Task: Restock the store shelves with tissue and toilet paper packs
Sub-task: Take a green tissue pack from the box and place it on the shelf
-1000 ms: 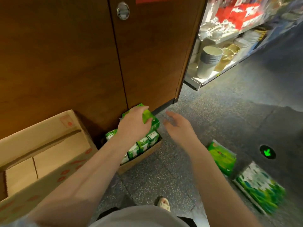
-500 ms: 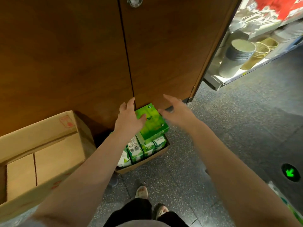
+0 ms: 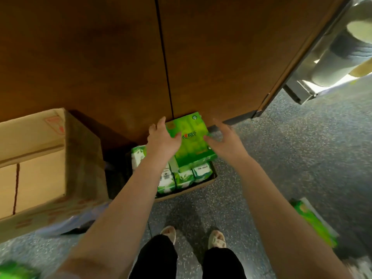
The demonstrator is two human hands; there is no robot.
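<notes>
Above open carton (image 3: 187,193): hands (image 3: 193,140) grip green tissue pack (image 3: 190,141), logo illegible.

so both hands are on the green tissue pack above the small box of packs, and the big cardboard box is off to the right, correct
Not quite: the head view shows the big cardboard box on the left. Both hands, left hand and right hand, do hold the green tissue pack above the small box of packs.
</notes>
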